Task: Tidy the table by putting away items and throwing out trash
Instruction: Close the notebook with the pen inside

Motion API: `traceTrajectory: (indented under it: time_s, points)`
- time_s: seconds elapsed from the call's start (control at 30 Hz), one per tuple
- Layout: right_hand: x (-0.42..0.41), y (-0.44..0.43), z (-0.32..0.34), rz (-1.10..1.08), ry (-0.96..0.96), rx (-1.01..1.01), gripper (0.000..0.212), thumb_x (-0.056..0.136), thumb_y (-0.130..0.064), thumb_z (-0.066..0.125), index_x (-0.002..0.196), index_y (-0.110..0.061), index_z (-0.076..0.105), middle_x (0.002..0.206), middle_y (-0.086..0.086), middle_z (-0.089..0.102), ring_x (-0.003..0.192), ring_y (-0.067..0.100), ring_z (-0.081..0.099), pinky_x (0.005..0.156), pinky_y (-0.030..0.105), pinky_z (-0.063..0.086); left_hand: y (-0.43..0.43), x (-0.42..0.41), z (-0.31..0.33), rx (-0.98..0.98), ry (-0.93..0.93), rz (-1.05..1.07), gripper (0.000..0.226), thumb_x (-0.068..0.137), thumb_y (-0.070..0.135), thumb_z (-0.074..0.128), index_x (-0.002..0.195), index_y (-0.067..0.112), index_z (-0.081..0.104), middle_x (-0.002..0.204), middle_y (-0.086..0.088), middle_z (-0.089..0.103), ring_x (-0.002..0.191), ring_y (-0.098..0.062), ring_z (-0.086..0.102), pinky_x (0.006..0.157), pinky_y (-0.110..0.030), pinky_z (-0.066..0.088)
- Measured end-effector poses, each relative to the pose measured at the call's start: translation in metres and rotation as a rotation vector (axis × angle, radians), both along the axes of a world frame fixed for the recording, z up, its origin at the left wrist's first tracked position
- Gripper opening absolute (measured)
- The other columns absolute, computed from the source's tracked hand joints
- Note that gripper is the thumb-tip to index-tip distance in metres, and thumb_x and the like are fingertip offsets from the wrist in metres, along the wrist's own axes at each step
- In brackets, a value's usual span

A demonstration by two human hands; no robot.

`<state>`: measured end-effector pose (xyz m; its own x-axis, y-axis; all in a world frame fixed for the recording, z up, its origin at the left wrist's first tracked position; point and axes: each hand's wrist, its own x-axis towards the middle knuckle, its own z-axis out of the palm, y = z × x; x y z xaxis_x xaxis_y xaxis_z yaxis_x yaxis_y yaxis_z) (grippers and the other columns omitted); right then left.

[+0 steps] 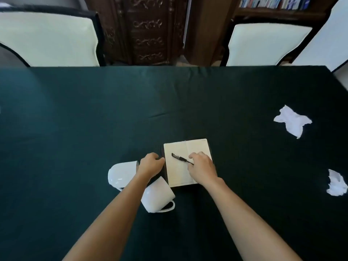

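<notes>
An open notebook (178, 170) with cream pages and a dark cover lies on the dark green tablecloth (94, 113). A black pen (179, 158) lies slanted across its pages. My right hand (202, 169) rests on the right page, fingertips pinching the pen's near end. My left hand (150, 164) curls on the notebook's left cover edge. Two white mugs lie tipped over left of the notebook: one (121, 174) partly behind my left wrist, the other (159, 196) between my forearms. Two crumpled white tissues lie at the right, one (292, 121) farther, one (337, 183) near the frame edge.
Two cream-seated chairs (49, 38) (263, 44) stand beyond the table's far edge. A carved dark wooden cabinet (146, 29) stands between them, and a bookshelf (275, 4) shows at the top right.
</notes>
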<state>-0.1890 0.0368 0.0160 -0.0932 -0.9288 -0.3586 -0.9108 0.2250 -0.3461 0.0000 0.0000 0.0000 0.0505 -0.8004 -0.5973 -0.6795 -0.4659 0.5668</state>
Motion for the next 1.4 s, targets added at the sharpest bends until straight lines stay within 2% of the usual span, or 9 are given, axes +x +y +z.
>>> traceTrajectory:
  time_s: [0.07, 0.13, 0.23, 0.33, 0.43, 0.7, 1.03, 1.2, 1.4]
  points:
    - [-0.002, -0.005, -0.007, -0.046, -0.028, 0.008, 0.03, 0.101, -0.025, 0.054, 0.127, -0.014, 0.064, 0.123, 0.009, 0.062, 0.112, 0.028, 0.058, 0.091, 0.041, 0.053, -0.001, 0.0, -0.011, 0.064, 0.131, 0.126, 0.021, 0.098, 0.026, 0.061, 0.079, 0.02, 0.056, 0.076, 0.0, 0.059, 0.08, -0.024, 0.063, 0.082, -0.047, 0.064]
    - [-0.006, -0.007, -0.012, -0.068, -0.04, 0.02, 0.03, 0.101, -0.024, 0.053, 0.127, -0.014, 0.066, 0.123, 0.009, 0.062, 0.112, 0.027, 0.059, 0.092, 0.039, 0.052, 0.001, 0.0, -0.016, 0.113, 0.235, 0.256, 0.01, 0.099, 0.024, 0.063, 0.106, 0.018, 0.066, 0.085, 0.001, 0.063, 0.086, -0.023, 0.068, 0.08, -0.042, 0.066]
    - [-0.011, -0.013, -0.018, -0.07, -0.056, 0.015, 0.028, 0.101, -0.018, 0.051, 0.123, -0.016, 0.069, 0.118, 0.007, 0.065, 0.108, 0.026, 0.061, 0.089, 0.037, 0.052, 0.001, -0.001, -0.025, 0.138, 0.322, 0.34, 0.039, 0.098, 0.019, 0.067, 0.135, 0.009, 0.061, 0.093, -0.005, 0.068, 0.082, -0.022, 0.068, 0.074, -0.035, 0.065]
    - [-0.013, -0.015, -0.021, -0.039, -0.056, 0.009, 0.025, 0.1, -0.013, 0.05, 0.113, -0.015, 0.072, 0.112, 0.008, 0.067, 0.102, 0.027, 0.062, 0.087, 0.039, 0.054, 0.001, -0.005, -0.026, 0.133, 0.318, 0.372, 0.04, 0.097, 0.014, 0.069, 0.136, 0.008, 0.062, 0.093, -0.006, 0.068, 0.081, -0.02, 0.067, 0.069, -0.031, 0.062]
    - [-0.013, -0.015, -0.024, -0.048, -0.052, 0.005, 0.023, 0.1, -0.011, 0.051, 0.111, -0.013, 0.071, 0.109, 0.009, 0.067, 0.099, 0.028, 0.062, 0.084, 0.038, 0.054, 0.0, -0.008, -0.027, 0.137, 0.327, 0.408, 0.041, 0.094, 0.007, 0.072, 0.135, 0.004, 0.063, 0.093, -0.006, 0.067, 0.084, -0.019, 0.068, 0.077, -0.035, 0.063]
    - [-0.013, -0.011, -0.032, -0.326, -0.097, -0.069, 0.018, 0.096, -0.009, 0.052, 0.101, -0.007, 0.07, 0.103, 0.01, 0.072, 0.097, 0.03, 0.063, 0.078, 0.034, 0.046, -0.002, -0.025, -0.028, 0.117, 0.336, 0.383, 0.039, 0.093, 0.005, 0.073, 0.131, 0.001, 0.066, 0.113, -0.016, 0.071, 0.1, -0.028, 0.071, 0.092, -0.044, 0.064]
    - [-0.009, -0.004, -0.039, -0.42, -0.112, -0.113, 0.018, 0.095, -0.013, 0.056, 0.103, -0.007, 0.071, 0.097, 0.01, 0.073, 0.089, 0.028, 0.067, 0.077, 0.036, 0.056, -0.003, -0.023, -0.03, 0.119, 0.329, 0.366, 0.036, 0.094, 0.005, 0.073, 0.129, 0.002, 0.067, 0.097, -0.01, 0.07, 0.089, -0.023, 0.07, 0.092, -0.047, 0.064]
    - [-0.011, -0.001, -0.042, -0.448, -0.137, -0.129, 0.016, 0.094, -0.017, 0.058, 0.101, -0.011, 0.07, 0.095, 0.006, 0.071, 0.083, 0.024, 0.064, 0.068, 0.032, 0.051, -0.004, -0.022, -0.03, 0.122, 0.324, 0.353, 0.035, 0.094, 0.006, 0.073, 0.128, 0.002, 0.067, 0.1, -0.013, 0.071, 0.092, -0.026, 0.071, 0.093, -0.048, 0.064]
    - [-0.023, 0.005, -0.047, -0.479, -0.238, -0.211, 0.016, 0.093, -0.024, 0.06, 0.1, -0.013, 0.069, 0.093, 0.002, 0.068, 0.082, 0.018, 0.057, 0.071, 0.028, 0.041, -0.006, -0.023, -0.03, 0.125, 0.3, 0.327, 0.034, 0.094, 0.006, 0.072, 0.128, 0.003, 0.068, 0.099, -0.012, 0.071, 0.089, -0.024, 0.071, 0.092, -0.047, 0.064]
